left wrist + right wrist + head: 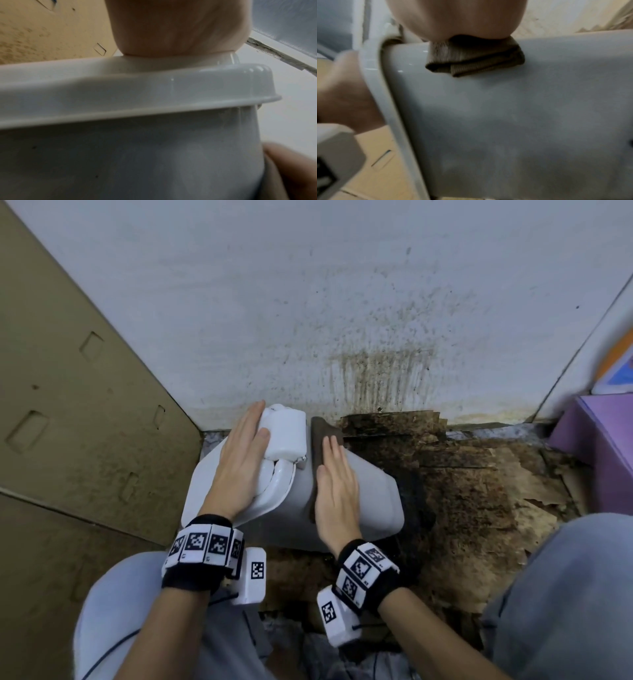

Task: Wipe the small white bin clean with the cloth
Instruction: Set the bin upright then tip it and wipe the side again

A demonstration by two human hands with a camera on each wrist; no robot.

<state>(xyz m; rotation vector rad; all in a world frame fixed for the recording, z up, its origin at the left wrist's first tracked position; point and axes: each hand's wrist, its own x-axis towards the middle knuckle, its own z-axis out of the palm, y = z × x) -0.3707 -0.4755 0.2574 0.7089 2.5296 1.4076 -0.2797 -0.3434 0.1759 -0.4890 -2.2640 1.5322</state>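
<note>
The small white bin lies on its side on the floor, its lid end to the left. My left hand rests flat with straight fingers on the lid and its raised white block. My right hand lies flat on the bin's side wall and presses a folded brown cloth against it just right of the lid. The cloth shows bunched under the palm in the right wrist view.
A stained white wall stands right behind the bin. Brown cardboard leans at the left. Dirty, torn cardboard covers the floor to the right, with a purple box at the far right. My knees frame the bottom.
</note>
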